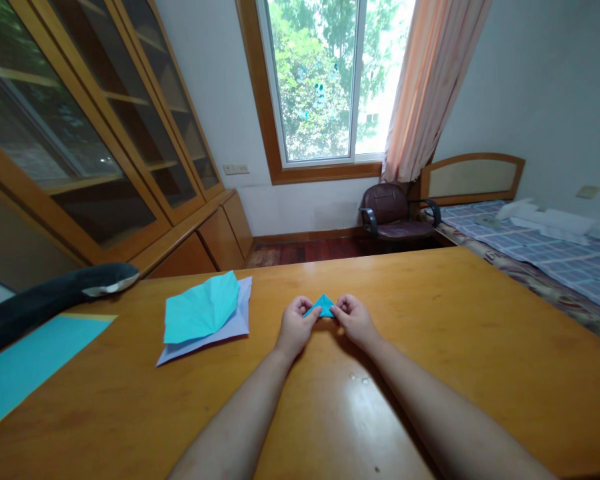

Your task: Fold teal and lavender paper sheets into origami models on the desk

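Note:
A small piece of folded blue paper, triangular with its peak pointing away from me, is held just above the wooden table. My left hand pinches its left corner between thumb and fingers. On the opposite corner, my right hand has the same kind of pinch. Both thumbs lie on the near face of the paper; the fingertips behind it are partly hidden. To the left lies a creased turquoise sheet on top of a lilac sheet.
At the table's left edge are a stack of blue paper and a long dark plush-looking object. Beyond the table stand a glass-door cabinet and a brown armchair. A bed with white papers is on the right.

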A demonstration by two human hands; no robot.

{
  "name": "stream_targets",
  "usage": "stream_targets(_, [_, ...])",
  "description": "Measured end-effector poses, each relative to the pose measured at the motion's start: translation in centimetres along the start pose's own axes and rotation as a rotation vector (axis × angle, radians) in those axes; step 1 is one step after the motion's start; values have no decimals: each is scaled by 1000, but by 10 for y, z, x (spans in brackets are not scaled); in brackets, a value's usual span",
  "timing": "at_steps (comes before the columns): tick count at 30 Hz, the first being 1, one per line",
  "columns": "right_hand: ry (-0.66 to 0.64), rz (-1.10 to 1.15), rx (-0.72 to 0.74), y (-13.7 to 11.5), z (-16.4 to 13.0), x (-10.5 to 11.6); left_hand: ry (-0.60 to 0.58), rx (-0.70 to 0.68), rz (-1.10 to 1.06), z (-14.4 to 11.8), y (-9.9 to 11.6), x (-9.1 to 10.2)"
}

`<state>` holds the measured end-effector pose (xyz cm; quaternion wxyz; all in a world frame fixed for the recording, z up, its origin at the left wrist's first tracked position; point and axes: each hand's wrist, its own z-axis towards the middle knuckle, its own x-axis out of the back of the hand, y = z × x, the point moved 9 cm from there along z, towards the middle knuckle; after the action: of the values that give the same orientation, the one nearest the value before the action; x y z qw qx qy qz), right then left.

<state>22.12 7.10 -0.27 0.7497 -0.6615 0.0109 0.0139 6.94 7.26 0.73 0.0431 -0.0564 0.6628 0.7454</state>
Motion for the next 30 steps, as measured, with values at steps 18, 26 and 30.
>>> stream_targets(18, [-102,42,-36,5,-2,-10,-91,163,37,-1,-10,-3])
stream_targets(26, [-74,74,-55,2,-2,-7,-38,198,20,-3,-10,-1])
stream_targets(30, [-36,67,-62,2,-2,-3,-15,189,15,-4,-7,-1])
